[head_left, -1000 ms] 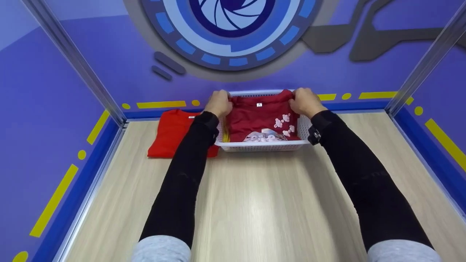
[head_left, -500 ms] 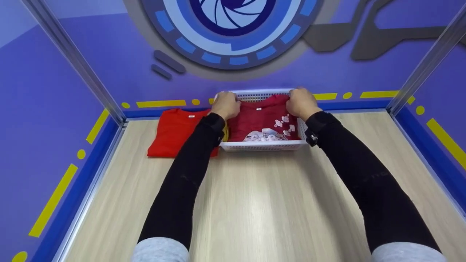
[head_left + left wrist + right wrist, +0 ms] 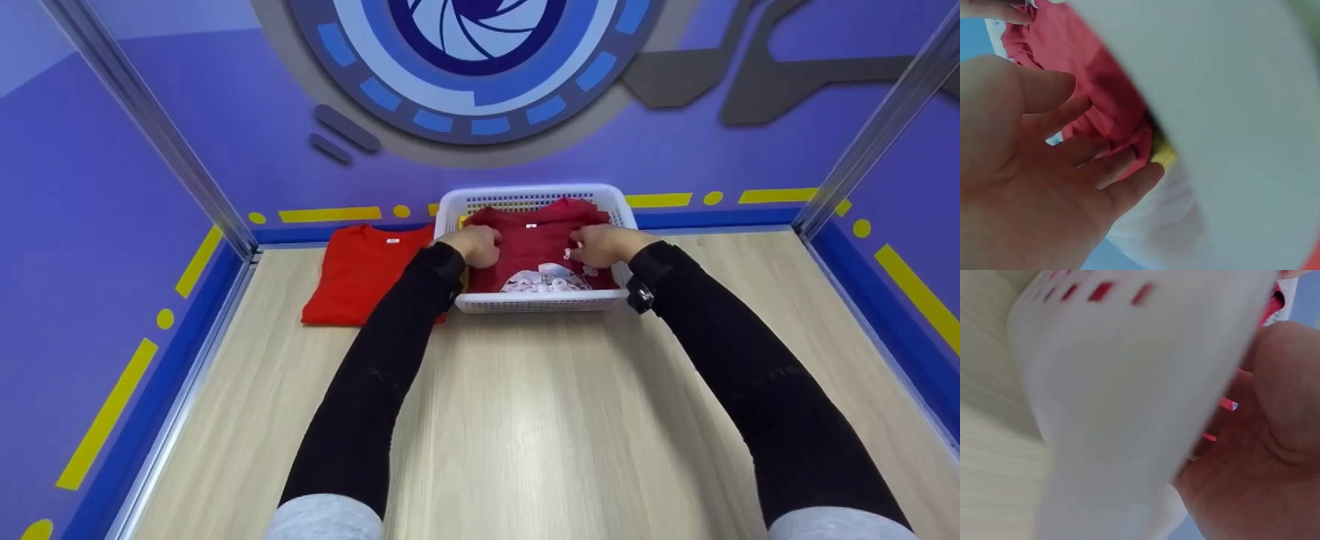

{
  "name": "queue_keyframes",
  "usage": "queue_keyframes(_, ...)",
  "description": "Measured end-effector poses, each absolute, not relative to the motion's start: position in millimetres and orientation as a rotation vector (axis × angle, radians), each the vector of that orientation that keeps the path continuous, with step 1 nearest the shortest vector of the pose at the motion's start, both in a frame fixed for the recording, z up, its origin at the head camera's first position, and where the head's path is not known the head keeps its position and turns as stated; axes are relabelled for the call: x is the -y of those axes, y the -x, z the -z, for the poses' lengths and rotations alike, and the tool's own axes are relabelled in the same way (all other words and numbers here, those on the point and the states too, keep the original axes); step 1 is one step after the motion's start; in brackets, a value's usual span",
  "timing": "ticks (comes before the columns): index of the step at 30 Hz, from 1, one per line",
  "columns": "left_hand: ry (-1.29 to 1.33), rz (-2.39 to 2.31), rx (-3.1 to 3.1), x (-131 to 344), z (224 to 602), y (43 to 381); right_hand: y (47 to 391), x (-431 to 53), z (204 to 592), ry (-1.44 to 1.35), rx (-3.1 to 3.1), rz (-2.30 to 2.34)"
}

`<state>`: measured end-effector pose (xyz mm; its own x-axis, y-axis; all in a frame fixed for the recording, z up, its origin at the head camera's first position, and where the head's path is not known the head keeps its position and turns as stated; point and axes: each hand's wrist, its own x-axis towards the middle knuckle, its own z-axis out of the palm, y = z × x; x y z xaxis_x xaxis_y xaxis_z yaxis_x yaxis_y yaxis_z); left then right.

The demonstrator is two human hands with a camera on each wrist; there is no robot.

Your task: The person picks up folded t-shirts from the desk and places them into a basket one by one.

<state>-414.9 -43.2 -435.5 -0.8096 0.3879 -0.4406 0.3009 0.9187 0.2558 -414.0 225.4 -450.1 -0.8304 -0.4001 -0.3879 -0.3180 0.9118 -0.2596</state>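
A dark red T-shirt point(image 3: 529, 244) with a pale print lies folded in a white perforated plastic basket point(image 3: 540, 298). My left hand point(image 3: 478, 246) is over the shirt's left side; in the left wrist view its spread, slightly bent fingers point(image 3: 1134, 183) touch the red cloth. Over the right side is my right hand point(image 3: 598, 244), its fingers on the shirt. The basket's wall hides part of those fingers in the right wrist view, where gaps show between them. Something yellow point(image 3: 1163, 156) peeks out under the shirt at the basket's left side.
A bright red folded shirt point(image 3: 356, 277) lies on the wooden table point(image 3: 487, 420), left of the basket and partly behind my left forearm. The basket stands near the blue-purple back wall point(image 3: 420, 169). Side walls point(image 3: 97, 300) bound the table.
Both hands have come from the shirt's upper corners at the basket's back down onto the shirt's sides. The collar has dropped forward, baring the basket's back rim.
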Motion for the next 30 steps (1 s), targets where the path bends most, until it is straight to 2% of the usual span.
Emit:
queue_keyframes(10,-0.793,-0.545,-2.593,39.7,435.1,366.2,377.1,-242.7,440.9,0.762,-2.672,0.484)
queue_keyframes(15,-0.763,-0.470,-2.563,39.8,444.8,349.5,363.0,-243.3,449.9,0.710,-2.592,0.475)
queue_keyframes(23,-0.640,-0.404,-2.550,38.1,454.3,344.0,356.8,-235.3,463.2,0.516,-2.588,0.482)
queue_keyframes(30,-0.880,-0.447,-2.761,40.8,456.6,324.7,337.6,-233.0,461.8,0.749,-2.831,0.636)
